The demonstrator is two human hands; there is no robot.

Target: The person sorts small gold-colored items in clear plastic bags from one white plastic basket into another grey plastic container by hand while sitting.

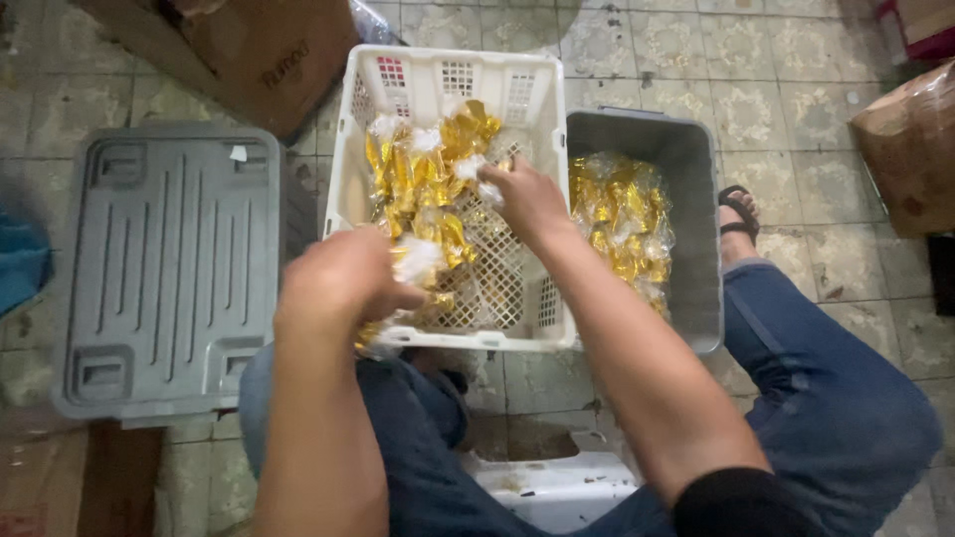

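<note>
A white perforated plastic basket (453,72) stands on the tiled floor in front of me, holding several gold-and-clear wrapped packets (418,179). My left hand (343,278) is at the basket's near left corner, fingers closed around gold and white packets (418,261). Reaching into the middle of the basket, my right hand (527,199) pinches a packet (476,171) near the pile. To the right, a grey plastic tub (691,169) holds more gold-wrapped packets (619,214).
An overturned grey tub (169,268) lies to the left. Cardboard boxes (249,50) stand at the back left, a wrapped brown parcel (910,149) at the right. My jeans-clad legs and sandalled foot (738,214) flank the basket; a white stool (557,487) sits beneath me.
</note>
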